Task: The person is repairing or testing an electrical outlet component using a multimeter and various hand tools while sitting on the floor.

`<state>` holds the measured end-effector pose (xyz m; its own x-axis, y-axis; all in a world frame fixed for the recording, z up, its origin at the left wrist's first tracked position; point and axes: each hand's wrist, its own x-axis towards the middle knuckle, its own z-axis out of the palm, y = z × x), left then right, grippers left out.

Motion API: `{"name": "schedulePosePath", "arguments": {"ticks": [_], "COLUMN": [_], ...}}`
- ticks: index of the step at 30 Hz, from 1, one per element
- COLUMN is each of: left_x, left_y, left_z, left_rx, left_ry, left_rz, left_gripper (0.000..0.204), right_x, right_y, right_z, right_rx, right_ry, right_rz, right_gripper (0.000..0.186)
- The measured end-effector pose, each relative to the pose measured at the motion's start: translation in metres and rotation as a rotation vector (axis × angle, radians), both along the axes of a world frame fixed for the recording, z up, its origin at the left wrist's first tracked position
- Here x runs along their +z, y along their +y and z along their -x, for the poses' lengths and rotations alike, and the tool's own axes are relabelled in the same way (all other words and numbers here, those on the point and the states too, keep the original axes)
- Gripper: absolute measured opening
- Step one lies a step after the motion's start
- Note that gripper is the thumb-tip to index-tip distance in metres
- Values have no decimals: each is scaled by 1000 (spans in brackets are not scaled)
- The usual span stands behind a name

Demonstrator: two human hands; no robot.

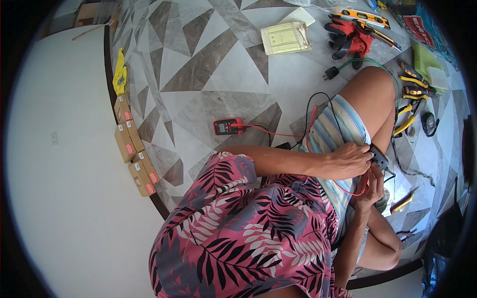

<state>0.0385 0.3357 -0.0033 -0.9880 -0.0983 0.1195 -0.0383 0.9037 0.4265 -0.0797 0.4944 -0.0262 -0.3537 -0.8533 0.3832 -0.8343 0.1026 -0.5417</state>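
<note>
A black socket block (379, 157) with a dark cord lies at my lap. My left hand (352, 160) is closed at its near edge, with a black test lead running into the fingers. Just below the block, my right hand (370, 187) is closed on the end of a red test lead (352, 192). Both probe tips are hidden by my fingers. The leads run back to a red and black multimeter (228, 126) on the floor to the left; its display is too small to read.
On the right lie pliers (415, 91), a tape measure (429, 123) and a yellow-handled cutter (403, 202). Red and black gloves (350, 42), an orange level (365, 18) and a black plug (330, 73) on green cable are farther off. Small cardboard boxes (133, 139) line the left wall.
</note>
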Motion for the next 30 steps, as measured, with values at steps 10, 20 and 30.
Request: {"name": "schedulePosePath", "arguments": {"ticks": [10, 20, 30], "left_x": [-1, -2, 10], "left_y": [-1, 3, -11], "left_z": [-1, 2, -4], "left_rx": [14, 33, -33], "left_ry": [5, -1, -30], "left_rz": [-33, -27, -121], "left_gripper": [19, 19, 30], "right_x": [-5, -2, 1], "right_y": [3, 5, -6], "right_z": [1, 3, 1], "right_rx": [14, -3, 5], "right_ry": [-14, -2, 32], "right_rz": [6, -21, 1], "right_gripper": [25, 22, 21]}}
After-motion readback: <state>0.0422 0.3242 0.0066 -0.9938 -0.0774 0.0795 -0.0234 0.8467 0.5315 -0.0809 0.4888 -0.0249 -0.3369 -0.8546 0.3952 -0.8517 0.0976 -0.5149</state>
